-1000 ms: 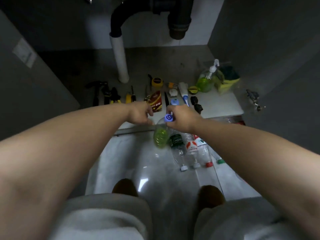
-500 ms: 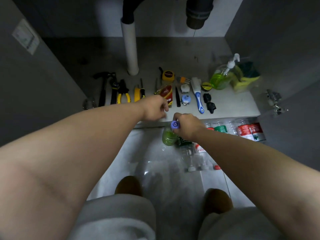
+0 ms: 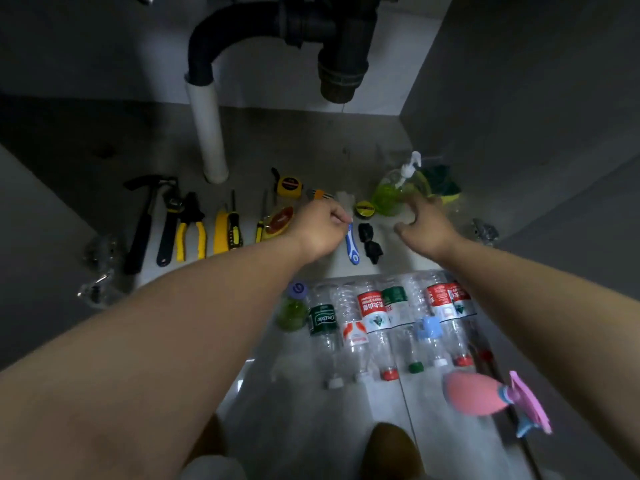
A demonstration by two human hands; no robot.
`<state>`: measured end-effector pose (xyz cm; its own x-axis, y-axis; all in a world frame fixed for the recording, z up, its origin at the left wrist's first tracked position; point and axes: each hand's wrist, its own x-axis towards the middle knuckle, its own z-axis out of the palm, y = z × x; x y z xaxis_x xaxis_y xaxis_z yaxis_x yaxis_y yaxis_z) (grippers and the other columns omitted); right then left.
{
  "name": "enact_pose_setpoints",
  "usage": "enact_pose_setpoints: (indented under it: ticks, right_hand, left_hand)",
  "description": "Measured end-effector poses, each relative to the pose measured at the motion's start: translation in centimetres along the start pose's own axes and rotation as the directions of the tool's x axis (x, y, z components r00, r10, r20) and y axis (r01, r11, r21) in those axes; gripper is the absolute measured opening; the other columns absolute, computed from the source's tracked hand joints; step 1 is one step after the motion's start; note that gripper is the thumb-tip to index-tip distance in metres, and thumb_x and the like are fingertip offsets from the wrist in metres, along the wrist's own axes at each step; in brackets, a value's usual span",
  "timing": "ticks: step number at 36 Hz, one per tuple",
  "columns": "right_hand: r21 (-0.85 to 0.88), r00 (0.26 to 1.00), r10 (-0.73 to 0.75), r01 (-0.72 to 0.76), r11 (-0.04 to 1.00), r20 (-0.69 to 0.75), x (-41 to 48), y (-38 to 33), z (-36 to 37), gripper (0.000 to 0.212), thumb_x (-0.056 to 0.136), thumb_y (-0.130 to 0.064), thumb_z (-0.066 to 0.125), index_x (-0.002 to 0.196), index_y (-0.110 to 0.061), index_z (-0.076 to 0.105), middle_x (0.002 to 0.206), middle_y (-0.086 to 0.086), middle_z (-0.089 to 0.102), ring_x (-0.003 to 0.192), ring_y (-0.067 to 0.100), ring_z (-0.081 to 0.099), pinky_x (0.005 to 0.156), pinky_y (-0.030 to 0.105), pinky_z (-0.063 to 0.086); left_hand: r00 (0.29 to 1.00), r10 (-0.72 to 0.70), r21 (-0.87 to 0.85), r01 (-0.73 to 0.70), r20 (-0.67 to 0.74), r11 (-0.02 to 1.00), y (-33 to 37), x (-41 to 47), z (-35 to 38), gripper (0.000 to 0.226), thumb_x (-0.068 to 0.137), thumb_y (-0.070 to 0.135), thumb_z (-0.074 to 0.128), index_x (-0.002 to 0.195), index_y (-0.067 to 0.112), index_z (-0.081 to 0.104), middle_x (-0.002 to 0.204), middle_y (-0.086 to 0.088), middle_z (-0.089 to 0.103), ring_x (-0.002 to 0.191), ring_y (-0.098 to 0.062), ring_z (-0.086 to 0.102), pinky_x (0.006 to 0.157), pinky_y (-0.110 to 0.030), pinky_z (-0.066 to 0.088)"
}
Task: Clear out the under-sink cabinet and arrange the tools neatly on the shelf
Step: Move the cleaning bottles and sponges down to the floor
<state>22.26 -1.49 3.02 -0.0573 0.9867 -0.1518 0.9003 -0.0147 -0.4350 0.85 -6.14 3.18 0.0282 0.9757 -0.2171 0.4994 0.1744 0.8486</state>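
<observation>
Both hands up at the shelf, bottles left on the floor.

Near: small green bottle stands free at the left end of the plastic bottles lying on the floor; half a second ago the right hand gripped its cap. Farther: left hand, fingers curled over the blue brush, grip unclear. Right hand, fingers spread wide and empty, just short of the soap dispenser. Hammer, pliers and tape measure lie in a row on the shelf. Judgement: take the dispenser by its body, upright, and square the brush with the row.
</observation>
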Motion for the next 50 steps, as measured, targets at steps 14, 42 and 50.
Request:
enact_pose_setpoints:
  ticks: [14, 42, 50]
  right_hand:
    - [0.071, 0.998, 0.011, -0.007, 0.997, -0.055, 11.4, 1.0, -2.4, 0.065, 0.092, -0.017, 0.063, 0.152, -0.013, 0.041, 0.153, 0.012, 0.046, 0.136, 0.03, 0.048, 0.112, 0.031, 0.04]
    - [0.025, 0.954, 0.0, 0.007, 1.0, -0.3, 3.7, 1.0, -6.4, 0.022, 0.087, -0.018, 0.06, 0.105, -0.016, 0.071, 0.106, 0.007, 0.072, 0.104, 0.025, 0.066, 0.081, 0.021, 0.045]
    - [0.287, 0.993, -0.046, 0.075, 0.955, -0.106, -7.2, 1.9, -11.0, 0.012, 0.081, -0.011, 0.07, 0.087, -0.021, 0.076, 0.079, 0.001, 0.07, 0.076, 0.016, 0.065, 0.078, 0.032, 0.054]
  left_hand:
    - [0.988, -0.151, -0.337, 0.128, -0.042, 0.933, 0.9, 3.6, 4.0, 0.015, 0.098, 0.011, 0.058, 0.106, 0.011, 0.071, 0.105, -0.007, 0.072, 0.095, -0.021, 0.069, 0.084, -0.033, 0.057]
    - [0.983, 0.033, 0.072, -0.047, 0.18, 0.996, 0.9, 2.8, 6.3, 0.045, 0.085, 0.015, 0.077, 0.124, 0.02, 0.056, 0.11, -0.008, 0.061, 0.096, -0.027, 0.063, 0.091, -0.037, 0.055]
    - [0.93, 0.215, 0.136, -0.264, 0.299, 0.955, 5.1, -1.5, 9.0, 0.128, 0.061, 0.035, 0.096, 0.158, 0.037, 0.013, 0.154, -0.01, 0.03, 0.143, -0.026, 0.035, 0.114, -0.028, 0.029]
